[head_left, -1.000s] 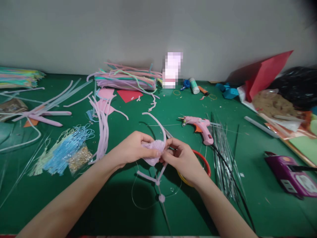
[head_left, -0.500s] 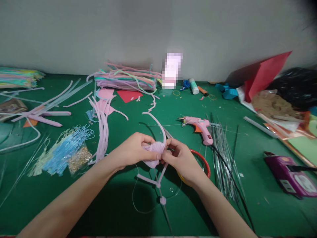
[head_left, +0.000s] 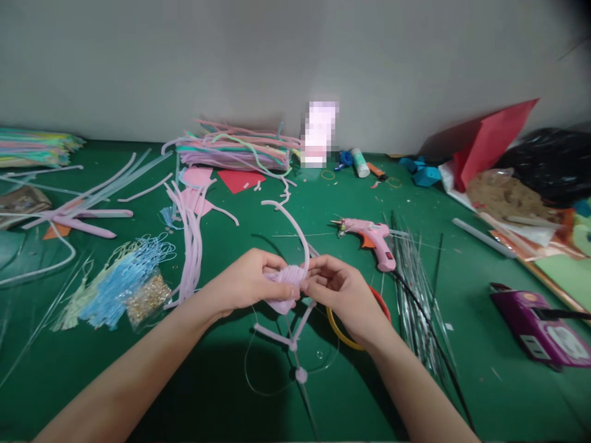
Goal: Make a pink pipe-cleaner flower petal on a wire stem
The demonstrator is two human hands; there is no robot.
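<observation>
The left hand (head_left: 247,278) and right hand (head_left: 340,289) pinched the lilac chenille coil (head_left: 292,274), whose loose end (head_left: 301,235) had shifted, suggesting unfinished winding.

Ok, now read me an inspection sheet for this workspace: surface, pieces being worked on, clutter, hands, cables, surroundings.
Surface: green tabletop, widely covered with materials.
Work pieces: ridged lilac piece held above the table; loose lilac strip curving up beside it; thin stem with lilac side pieces below.
Clutter: pastel strip bundle, blue tassels, gold bits in a clear bag, thin rods, purple device.
Hands: left hand grips the ridged piece; right hand has fingertips at its right edge, grip partly hidden.
Cables: black cord from the pink glue gun, running toward the near edge.
Surroundings: grey wall behind.
</observation>
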